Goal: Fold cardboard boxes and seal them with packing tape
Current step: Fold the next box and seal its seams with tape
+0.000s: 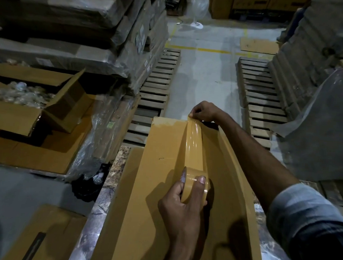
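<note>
Brown cardboard box lies on the marbled bench; we take the box as reference. Left of the box, well apart: an open carton holding clear-wrapped items. On the box's near half, our left hand curls round the tape roll, thumb over its rim. A tape strip runs from the roll along the box's middle to its far edge. There our right hand pinches the strip's end. Right of the box: a wooden pallet.
</note>
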`<state>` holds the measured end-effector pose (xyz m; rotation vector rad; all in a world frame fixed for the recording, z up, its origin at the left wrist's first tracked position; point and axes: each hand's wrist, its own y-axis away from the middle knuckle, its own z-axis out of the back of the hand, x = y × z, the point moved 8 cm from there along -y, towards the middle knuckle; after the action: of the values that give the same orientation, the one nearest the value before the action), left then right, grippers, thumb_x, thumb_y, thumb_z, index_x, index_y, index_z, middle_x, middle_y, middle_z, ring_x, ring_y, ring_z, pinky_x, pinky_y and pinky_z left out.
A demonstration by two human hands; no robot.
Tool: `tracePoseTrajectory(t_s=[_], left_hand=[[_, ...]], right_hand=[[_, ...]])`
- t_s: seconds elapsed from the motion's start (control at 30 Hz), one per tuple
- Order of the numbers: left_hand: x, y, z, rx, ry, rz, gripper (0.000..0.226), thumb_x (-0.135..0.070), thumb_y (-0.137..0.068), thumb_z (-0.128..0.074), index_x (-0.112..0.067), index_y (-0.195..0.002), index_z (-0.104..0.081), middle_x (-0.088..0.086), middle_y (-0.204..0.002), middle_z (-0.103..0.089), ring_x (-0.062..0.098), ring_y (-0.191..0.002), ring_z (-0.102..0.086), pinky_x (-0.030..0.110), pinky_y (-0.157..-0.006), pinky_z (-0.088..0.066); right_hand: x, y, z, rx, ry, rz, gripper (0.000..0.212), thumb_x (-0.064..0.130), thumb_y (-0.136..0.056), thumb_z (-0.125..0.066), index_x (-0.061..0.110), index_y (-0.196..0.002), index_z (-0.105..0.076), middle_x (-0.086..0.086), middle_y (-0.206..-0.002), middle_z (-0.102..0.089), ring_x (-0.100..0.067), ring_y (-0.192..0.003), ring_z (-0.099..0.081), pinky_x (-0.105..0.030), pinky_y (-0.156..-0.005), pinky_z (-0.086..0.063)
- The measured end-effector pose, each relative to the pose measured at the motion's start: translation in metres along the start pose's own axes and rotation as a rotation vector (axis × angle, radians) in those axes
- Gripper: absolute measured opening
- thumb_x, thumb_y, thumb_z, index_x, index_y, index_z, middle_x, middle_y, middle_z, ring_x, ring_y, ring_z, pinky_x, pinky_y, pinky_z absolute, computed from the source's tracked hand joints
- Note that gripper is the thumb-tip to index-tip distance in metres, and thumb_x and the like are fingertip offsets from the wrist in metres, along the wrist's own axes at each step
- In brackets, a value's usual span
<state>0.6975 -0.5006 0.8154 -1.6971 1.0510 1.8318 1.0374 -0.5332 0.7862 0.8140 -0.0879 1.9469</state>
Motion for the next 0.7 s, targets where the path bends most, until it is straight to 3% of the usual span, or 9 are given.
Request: tracePoseTrajectory(t_s=[0.17, 0.33, 0.5, 0.7], left_hand=[[-0.001, 0.001, -0.001, 0.0, -0.011, -0.004, 0.025, -0.04, -0.08, -0.077, -0.02, -0.094, -0.079, -0.011, -0.084, -0.079, 0.006, -0.078, -0.075, 0.034, -0.061, -0.064], [-0.003, 0.002, -0.001, -0.008, 0.015, 0.021, 0.027, -0.042, -0.077, -0.076, -0.021, -0.094, -0.078, -0.011, -0.085, -0.078, 0.007, -0.08, -0.075, 0.031, -0.06, -0.063], [0.0, 0.0, 0.002, -0.015, 0.006, 0.041, 0.031, -0.043, -0.079, -0.077, -0.014, -0.09, -0.078, -0.003, -0.083, -0.077, 0.012, -0.078, -0.075, 0.034, -0.06, -0.064], [0.0, -0.001, 0.002, -0.004, -0.004, 0.041, 0.02, -0.039, -0.083, -0.077, -0.02, -0.089, -0.078, -0.008, -0.082, -0.077, 0.009, -0.077, -0.074, 0.032, -0.059, -0.063]], right_hand=[[-0.013, 0.0, -0.008, 0.061, -0.162, -0.099, 0.011, 0.017, -0.099, -0.066, 0.017, -0.097, -0.077, -0.001, -0.099, -0.071, -0.02, -0.102, -0.066, -0.034, -0.086, -0.052], [-0.017, 0.002, -0.017, 0.256, -0.036, -0.206, 0.026, 0.021, -0.099, -0.065, 0.013, -0.123, -0.074, -0.004, -0.122, -0.068, -0.022, -0.113, -0.063, -0.045, -0.106, -0.051], [-0.04, -0.001, -0.023, 0.361, -0.134, -0.411, 0.037, 0.029, -0.091, -0.075, 0.019, -0.126, -0.07, -0.011, -0.124, -0.067, -0.032, -0.109, -0.066, -0.051, -0.1, -0.055], [-0.041, -0.005, -0.044, 0.589, -0.07, -0.389, 0.054, 0.029, -0.089, -0.075, 0.03, -0.14, -0.058, -0.009, -0.134, -0.062, -0.034, -0.119, -0.064, -0.057, -0.106, -0.051]])
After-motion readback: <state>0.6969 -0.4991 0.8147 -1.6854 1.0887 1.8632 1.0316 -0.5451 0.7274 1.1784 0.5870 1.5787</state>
